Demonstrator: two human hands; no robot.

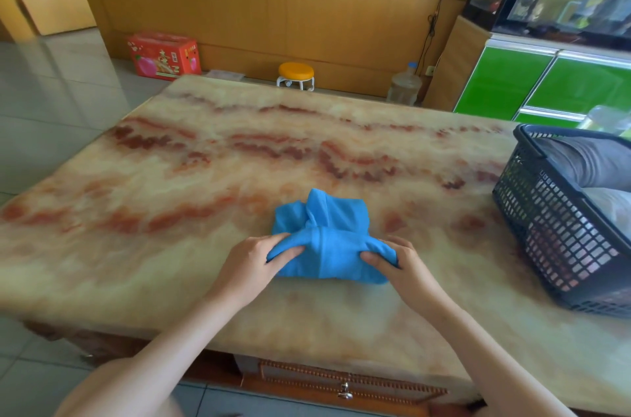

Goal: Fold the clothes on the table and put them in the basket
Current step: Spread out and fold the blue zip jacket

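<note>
Garment position: We find the blue garment (327, 239) lying part-folded on the tabletop (239, 177), near the front edge and well apart from the basket (553, 222).
Left grip: The left grip (254, 261) is closed, with thumb and fingers pinching a gathered fold at the garment's left end.
Right grip: The right grip (401, 263) is likewise closed, pinching the bunched cloth at the right end.
Garment relative to grips: The bundle spans the gap between the two grips. Its near half is held at both ends, while its far half, with a raised flap, lies loose on the tabletop beyond the fingers.
Basket: It stands at the right edge of the tabletop and already holds grey folded clothes (590, 160).
Risk, unfolding: In our judgement only the ends are pinched, so on lifting the loose far half may drop open and undo the fold.
Risk, sagging: The unsupported middle may sag between the grips.
Risk, snagging: Trailing cloth may catch on the basket rim during the carry to the right.
</note>
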